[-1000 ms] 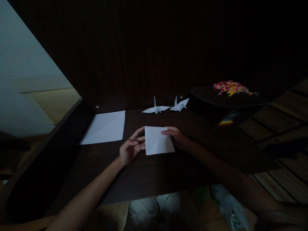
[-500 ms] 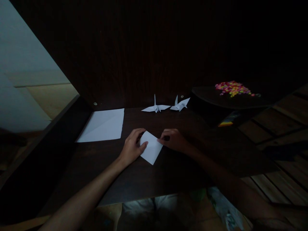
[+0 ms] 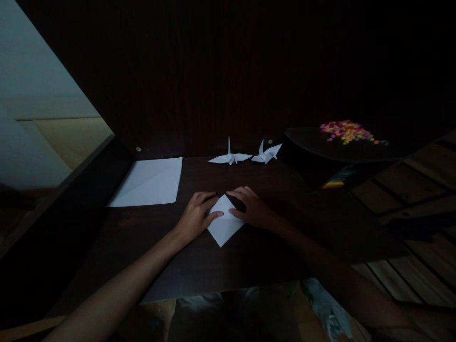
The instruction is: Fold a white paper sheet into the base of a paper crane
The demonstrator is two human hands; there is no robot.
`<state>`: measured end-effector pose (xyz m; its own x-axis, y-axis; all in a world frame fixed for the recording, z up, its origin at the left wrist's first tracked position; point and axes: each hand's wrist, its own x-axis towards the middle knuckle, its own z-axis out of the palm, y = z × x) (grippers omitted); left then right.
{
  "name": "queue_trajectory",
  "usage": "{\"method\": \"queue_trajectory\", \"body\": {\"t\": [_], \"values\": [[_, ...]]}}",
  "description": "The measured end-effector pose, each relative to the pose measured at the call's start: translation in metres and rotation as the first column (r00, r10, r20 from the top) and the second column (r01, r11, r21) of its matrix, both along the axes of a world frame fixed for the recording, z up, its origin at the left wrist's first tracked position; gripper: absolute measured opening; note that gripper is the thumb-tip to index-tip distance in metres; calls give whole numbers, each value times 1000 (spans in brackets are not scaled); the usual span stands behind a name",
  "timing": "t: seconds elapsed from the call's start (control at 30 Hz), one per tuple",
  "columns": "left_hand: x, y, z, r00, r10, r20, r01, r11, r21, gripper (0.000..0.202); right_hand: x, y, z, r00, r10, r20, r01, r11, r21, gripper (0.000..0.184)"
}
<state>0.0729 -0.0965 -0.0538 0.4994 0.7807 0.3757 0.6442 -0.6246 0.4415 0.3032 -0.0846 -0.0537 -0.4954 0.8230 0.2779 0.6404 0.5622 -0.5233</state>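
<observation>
A folded white paper square lies on the dark desk in front of me, turned so one corner points at me. My left hand holds its left side, thumb on top and fingers curved round the upper left edge. On the other side, my right hand presses its thumb on the paper, with its fingers reaching round near the far corner. Beyond my hands stand two white origami cranes, the left crane with wings spread and the right crane tilted.
White paper sheets lie at the desk's left, beside a dark side panel. A pile of small colourful pieces sits on a raised dark shelf at right. A tall dark panel closes off the back.
The paper square has turned slightly, and its near corner has shifted left. My right hand has moved from the right corner, its fingers now stretched towards the far corner.
</observation>
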Motion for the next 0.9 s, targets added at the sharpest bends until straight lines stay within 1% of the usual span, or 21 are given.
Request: {"method": "queue_trajectory", "body": {"t": [0.1,0.2,0.27,0.4,0.47,0.53,0.63,0.7,0.8,0.9], "values": [[2,0,2,1000,-30,9,29,997,70,34,-1,-1,0,999,38,-24,-38,999,-4,52],[3,1,3,998,-57,16,55,995,78,29,-2,-2,-1,996,49,-74,-51,998,-27,53],[3,2,3,996,-83,20,82,995,57,26,-2,-3,-2,992,77,-102,-78,997,-8,45],[1,5,2,987,-161,5,161,987,13,23,-1,-2,-3,982,142,-124,-132,988,83,21],[-2,6,3,981,-195,-22,195,981,4,25,0,-2,-4,980,152,-128,-139,985,104,14],[-6,7,6,970,-238,-56,238,971,-17,31,1,-1,-4,977,170,-125,-153,979,135,11],[-14,7,10,952,-301,-54,295,951,-92,45,3,-1,-5,965,229,-124,-202,959,198,14],[-19,7,12,947,-319,-29,313,941,-132,48,4,0,-5,950,283,-133,-247,940,237,16],[-21,8,13,938,-347,-16,341,929,-144,41,6,0,-2,927,349,-134,-305,913,270,18],[-20,8,11,936,-352,-9,349,930,-115,35,8,-2,1,923,369,-110,-327,902,280,18]]}}
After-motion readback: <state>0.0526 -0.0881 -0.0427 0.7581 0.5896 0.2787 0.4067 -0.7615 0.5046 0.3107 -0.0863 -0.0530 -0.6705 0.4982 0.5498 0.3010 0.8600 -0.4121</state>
